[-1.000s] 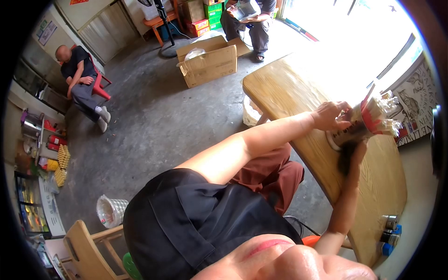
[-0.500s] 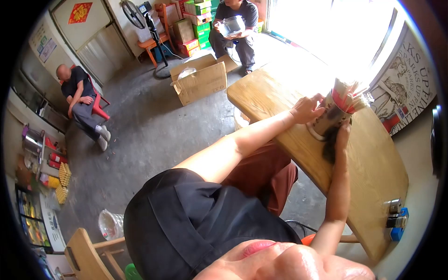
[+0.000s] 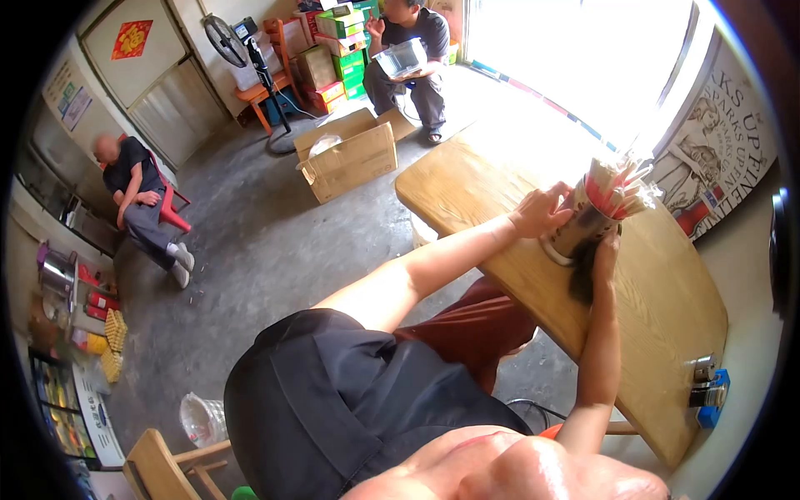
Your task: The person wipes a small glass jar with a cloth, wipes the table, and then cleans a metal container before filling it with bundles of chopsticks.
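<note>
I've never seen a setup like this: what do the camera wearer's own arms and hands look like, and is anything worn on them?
They are human: the left hand and right hand are ungloved, with no watch or cables visible. The dark top leaves both forearms bare. Rings are too small to tell.

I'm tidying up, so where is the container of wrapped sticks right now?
In the head view, right of centre: the container is at the wooden table, between the left hand and the right hand.
</note>
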The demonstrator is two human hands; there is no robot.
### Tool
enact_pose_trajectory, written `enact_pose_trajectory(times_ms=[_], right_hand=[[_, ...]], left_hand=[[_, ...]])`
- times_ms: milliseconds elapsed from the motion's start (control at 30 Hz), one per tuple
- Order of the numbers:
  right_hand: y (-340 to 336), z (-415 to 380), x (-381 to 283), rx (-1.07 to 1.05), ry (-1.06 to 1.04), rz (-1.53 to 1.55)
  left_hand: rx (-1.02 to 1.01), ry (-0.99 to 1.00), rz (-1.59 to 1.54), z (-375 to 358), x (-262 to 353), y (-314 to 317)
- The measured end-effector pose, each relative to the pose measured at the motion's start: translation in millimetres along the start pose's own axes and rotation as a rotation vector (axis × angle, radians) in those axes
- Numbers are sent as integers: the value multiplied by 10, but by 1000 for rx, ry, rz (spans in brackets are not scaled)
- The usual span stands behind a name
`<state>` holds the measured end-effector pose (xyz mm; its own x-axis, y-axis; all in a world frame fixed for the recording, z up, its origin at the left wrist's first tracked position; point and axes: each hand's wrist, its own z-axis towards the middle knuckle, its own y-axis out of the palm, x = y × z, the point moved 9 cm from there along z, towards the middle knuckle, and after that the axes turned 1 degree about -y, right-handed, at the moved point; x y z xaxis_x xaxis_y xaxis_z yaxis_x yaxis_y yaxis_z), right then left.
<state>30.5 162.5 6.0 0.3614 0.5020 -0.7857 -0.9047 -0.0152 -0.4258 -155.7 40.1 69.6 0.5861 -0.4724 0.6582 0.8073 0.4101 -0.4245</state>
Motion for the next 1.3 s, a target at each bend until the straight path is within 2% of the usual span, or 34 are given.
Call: enact_pose_trajectory(times_ms=[67,133,200,267,300,367,400,500,567,667,700,833,900,933,1000,1133,1200,1233,1300], right_hand=[[-22,-57,-60,-13,-43,-129],[84,37,460,-23,-103,-192],[140,61,523,-32,-166,-245],[54,87,622,14,-94,-106],[11,58,460,9,-90,-107],[-60,-22,175,-14,103,-11],[-61,-41,178,-15,104,-12],[-74,-48,113,-50,-47,-138],[-50,-65,142,-33,-201,-324],[-58,-109,28,-60,-206,-315],[-44,-99,124,-106,-172,-365],[-32,-136,163,-135,-246,-469],[-131,-124,181,-4,-19,15],[-119,-136,112,-5,-18,14],[-116,-186,185,42,223,332],[-122,-221,86,37,260,377],[-74,-187,140,-68,194,311],[-73,-170,260,-70,199,311],[-81,-107,369,-66,53,196]], left_hand=[[46,68,-40,-12,31,-1],[48,53,-60,-21,72,-20],[50,41,-72,-19,99,-48],[22,24,-82,-20,107,-38],[22,18,-83,-28,95,-36],[16,1,-90,-24,51,-12],[16,0,-91,-28,40,2],[69,56,-94,-15,74,-31],[-2,28,-77,-28,57,15],[102,134,-60,-40,229,-95],[61,122,-73,-49,254,-104],[122,161,-120,-39,380,-193],[118,148,-193,-36,388,-204],[118,147,-193,-32,396,-205],[128,165,-165,-32,412,-206],[161,194,-169,-37,435,-220],[162,216,-138,-40,458,-229],[161,212,-139,-43,456,-227],[157,213,-170,-41,469,-241]])
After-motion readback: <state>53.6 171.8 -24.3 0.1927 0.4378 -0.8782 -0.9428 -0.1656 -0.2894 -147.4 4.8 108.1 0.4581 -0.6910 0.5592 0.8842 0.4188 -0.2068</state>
